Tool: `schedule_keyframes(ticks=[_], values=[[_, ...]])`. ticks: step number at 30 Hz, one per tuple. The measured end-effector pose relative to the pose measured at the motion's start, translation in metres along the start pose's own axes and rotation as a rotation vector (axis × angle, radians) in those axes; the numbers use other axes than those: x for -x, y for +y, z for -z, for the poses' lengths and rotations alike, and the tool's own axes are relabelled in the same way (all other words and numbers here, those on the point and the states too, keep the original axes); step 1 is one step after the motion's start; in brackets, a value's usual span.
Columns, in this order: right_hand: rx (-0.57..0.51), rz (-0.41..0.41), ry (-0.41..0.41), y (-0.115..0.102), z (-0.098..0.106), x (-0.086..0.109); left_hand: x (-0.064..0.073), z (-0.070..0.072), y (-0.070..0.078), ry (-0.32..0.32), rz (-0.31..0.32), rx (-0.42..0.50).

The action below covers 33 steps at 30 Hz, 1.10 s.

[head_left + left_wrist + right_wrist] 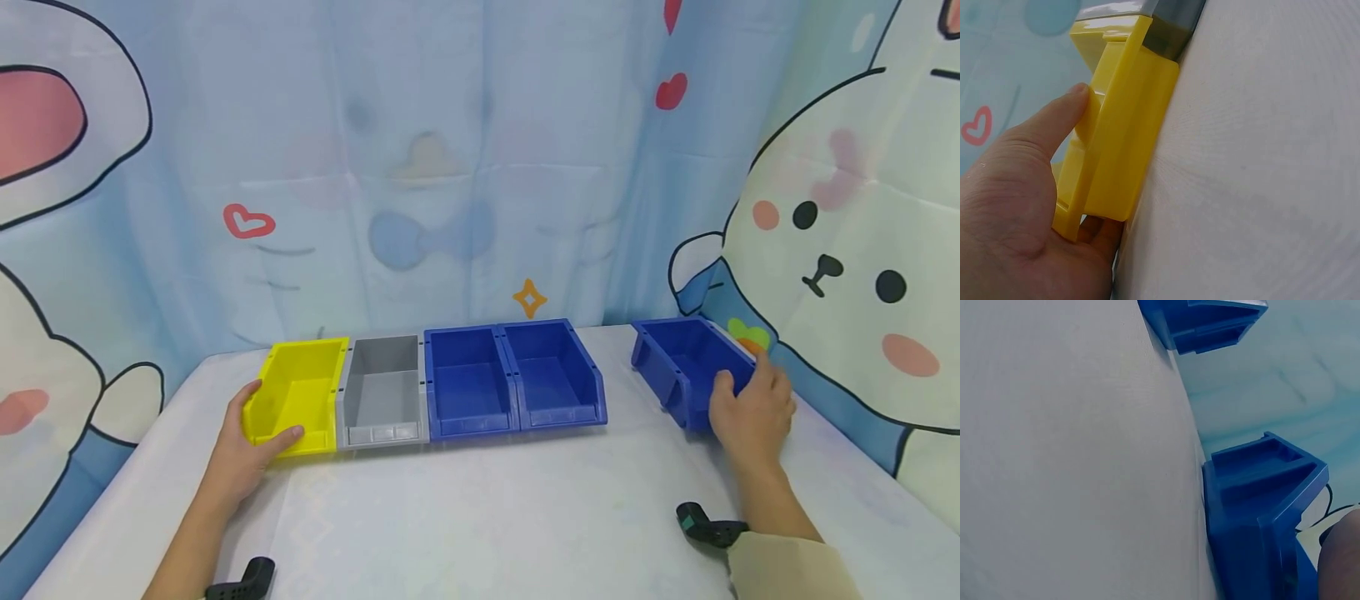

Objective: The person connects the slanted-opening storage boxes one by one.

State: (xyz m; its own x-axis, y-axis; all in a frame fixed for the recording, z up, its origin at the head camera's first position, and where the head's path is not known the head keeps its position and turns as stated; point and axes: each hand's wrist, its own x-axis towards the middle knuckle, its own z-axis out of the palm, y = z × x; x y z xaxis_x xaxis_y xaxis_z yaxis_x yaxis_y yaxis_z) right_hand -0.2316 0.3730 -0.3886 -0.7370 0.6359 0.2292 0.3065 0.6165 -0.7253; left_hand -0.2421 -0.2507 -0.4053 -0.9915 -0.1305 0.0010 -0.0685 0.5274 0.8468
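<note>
In the head view, a yellow storage bin (298, 392), a grey bin (386, 387) and two blue bins (470, 375) (551, 367) stand side by side in a row. My left hand (243, 450) grips the yellow bin at its front left corner. The left wrist view shows the thumb laid over the yellow bin's (1119, 137) front lip and other fingers down by its end. Apart from the row, at the right, sits another blue bin (678, 358), turned at an angle. My right hand (753, 417) holds this bin at its front right part; its outer fingers are partly hidden.
A white-covered table (480, 517) carries all the bins. Behind it hangs a light blue curtain (465, 100) with cartoon prints, close to the bins' back edges. The gap between the row and the separate blue bin shows bare cloth. Each wrist wears a black device (708, 527).
</note>
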Motion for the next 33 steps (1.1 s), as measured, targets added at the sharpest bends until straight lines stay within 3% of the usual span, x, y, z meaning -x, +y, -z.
schedule_keyframes(ticks=[3,9,16,33], values=[[0.002,-0.012,-0.028,0.002,0.003,-0.003,0.0,-0.001,0.0,0.001,-0.001,0.007],[-0.014,-0.008,-0.009,0.009,0.01,-0.01,-0.001,-0.004,0.002,0.003,0.01,0.01],[-0.089,-0.086,-0.083,0.018,0.017,-0.018,-0.002,-0.004,0.004,0.014,0.015,0.001],[-0.21,-0.092,-0.1,0.013,0.012,-0.016,-0.003,-0.001,0.0,0.004,0.021,0.011]])
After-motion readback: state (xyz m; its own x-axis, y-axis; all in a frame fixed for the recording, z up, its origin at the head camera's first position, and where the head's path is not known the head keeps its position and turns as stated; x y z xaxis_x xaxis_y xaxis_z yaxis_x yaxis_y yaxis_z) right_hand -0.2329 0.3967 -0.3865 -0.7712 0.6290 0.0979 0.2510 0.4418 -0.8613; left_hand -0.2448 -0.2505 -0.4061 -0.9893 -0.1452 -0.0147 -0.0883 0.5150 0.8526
